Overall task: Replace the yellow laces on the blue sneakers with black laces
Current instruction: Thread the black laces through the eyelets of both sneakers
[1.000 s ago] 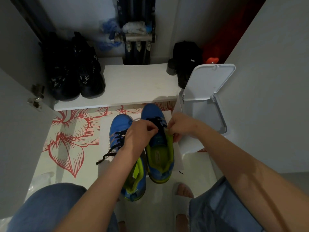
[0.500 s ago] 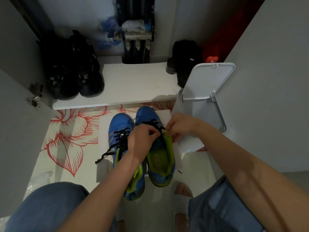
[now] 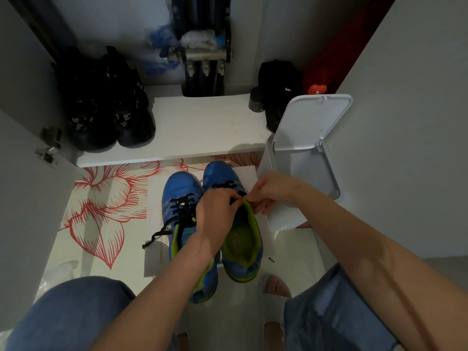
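Clock bearings are taken from the middle of the head view.

1. Task items. Two blue sneakers with lime-green lining stand side by side, toes toward 12 o'clock, on a white sheet (image 3: 155,196) at centre. The left-side sneaker (image 3: 180,186) carries a black lace through its eyelets, and one loose end (image 3: 155,238) trails off toward 9 o'clock onto the sheet. The right-side sneaker (image 3: 243,252) has a black lace (image 3: 225,185) across its forward eyelets only. Its green tongue stands up and its opening is exposed.

2. Hands. My left hand (image 3: 217,214) lies across both sneakers, fingers curled tight, pinching the black lace at the top of the right-side sneaker's tongue. My right hand (image 3: 273,190) meets it from 2 o'clock, thumb and fingertips closed on the same lace just beside the left hand's fingertips. The lace end itself is covered by the fingers.

3. Surroundings.
- A white bin (image 3: 307,158) with its lid raised stands at 2 o'clock, near the right hand.
- A white shelf (image 3: 202,125) at 12 o'clock holds a pair of black shoes (image 3: 106,110) at 10 o'clock and a black bag (image 3: 278,82) at 1 o'clock.
- The floor (image 3: 101,211) shows a red flower print at 9 o'clock.
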`<control>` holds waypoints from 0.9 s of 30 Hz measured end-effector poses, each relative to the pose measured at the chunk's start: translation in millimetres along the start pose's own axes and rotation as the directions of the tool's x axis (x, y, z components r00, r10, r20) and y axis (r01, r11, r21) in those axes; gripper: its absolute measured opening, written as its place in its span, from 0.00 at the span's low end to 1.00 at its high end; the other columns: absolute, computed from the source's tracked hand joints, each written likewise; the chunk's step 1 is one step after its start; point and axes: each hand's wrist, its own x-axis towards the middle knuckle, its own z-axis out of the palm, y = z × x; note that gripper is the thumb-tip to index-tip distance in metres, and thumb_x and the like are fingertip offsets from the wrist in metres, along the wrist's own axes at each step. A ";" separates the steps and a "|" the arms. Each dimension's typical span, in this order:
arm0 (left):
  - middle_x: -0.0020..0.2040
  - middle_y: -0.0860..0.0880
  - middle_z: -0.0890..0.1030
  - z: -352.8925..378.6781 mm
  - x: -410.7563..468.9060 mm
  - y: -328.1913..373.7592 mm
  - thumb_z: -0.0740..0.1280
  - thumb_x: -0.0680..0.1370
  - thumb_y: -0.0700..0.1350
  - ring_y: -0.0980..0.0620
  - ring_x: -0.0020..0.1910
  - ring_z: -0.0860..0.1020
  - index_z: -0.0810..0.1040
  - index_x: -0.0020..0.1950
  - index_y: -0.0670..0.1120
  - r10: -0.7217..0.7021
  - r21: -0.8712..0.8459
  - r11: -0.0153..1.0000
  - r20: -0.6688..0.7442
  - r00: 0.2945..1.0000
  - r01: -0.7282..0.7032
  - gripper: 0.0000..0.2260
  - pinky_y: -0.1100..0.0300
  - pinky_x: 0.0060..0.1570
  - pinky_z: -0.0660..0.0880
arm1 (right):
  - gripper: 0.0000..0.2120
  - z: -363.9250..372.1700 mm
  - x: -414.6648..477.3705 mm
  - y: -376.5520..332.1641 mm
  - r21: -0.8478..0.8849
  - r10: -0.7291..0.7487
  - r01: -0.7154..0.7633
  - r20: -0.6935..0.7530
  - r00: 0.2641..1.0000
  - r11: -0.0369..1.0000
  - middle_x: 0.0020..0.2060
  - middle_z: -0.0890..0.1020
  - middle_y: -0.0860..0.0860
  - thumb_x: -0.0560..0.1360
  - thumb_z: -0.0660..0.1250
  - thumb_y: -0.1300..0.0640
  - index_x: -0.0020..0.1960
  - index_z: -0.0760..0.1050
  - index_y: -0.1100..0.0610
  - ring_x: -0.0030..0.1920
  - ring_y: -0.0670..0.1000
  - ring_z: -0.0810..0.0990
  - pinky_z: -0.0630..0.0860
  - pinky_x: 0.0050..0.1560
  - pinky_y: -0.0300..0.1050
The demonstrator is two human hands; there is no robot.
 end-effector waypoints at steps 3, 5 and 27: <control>0.51 0.51 0.83 -14.5 3.9 0.8 0.66 0.77 0.50 0.50 0.53 0.77 0.81 0.56 0.49 0.005 -0.025 1.000 -0.034 0.999 -0.006 0.10 0.52 0.55 0.74 | 0.14 5.1 0.2 -1.5 -0.036 -0.023 0.020 -0.088 0.996 0.999 0.47 0.82 0.62 0.74 0.70 0.60 0.54 0.77 0.70 0.38 0.50 0.80 0.79 0.46 0.45; 0.53 0.49 0.81 -33.4 7.3 1.1 0.65 0.78 0.48 0.48 0.55 0.75 0.79 0.59 0.47 -0.042 -0.081 0.996 -0.108 0.993 0.033 0.12 0.54 0.57 0.72 | 0.11 4.8 -0.7 -3.2 -0.044 -0.057 0.051 -0.168 0.984 0.998 0.46 0.81 0.63 0.75 0.68 0.62 0.51 0.78 0.71 0.37 0.52 0.80 0.79 0.50 0.52; 0.33 0.49 0.74 -50.0 12.2 -17.5 0.70 0.73 0.53 0.50 0.41 0.76 0.81 0.45 0.41 -0.231 0.198 0.968 0.446 0.865 0.156 0.15 0.59 0.36 0.70 | 0.13 -20.9 -21.4 -24.8 -0.399 -0.299 0.258 -0.043 0.953 0.880 0.34 0.78 0.52 0.75 0.68 0.55 0.46 0.81 0.65 0.36 0.45 0.74 0.68 0.39 0.35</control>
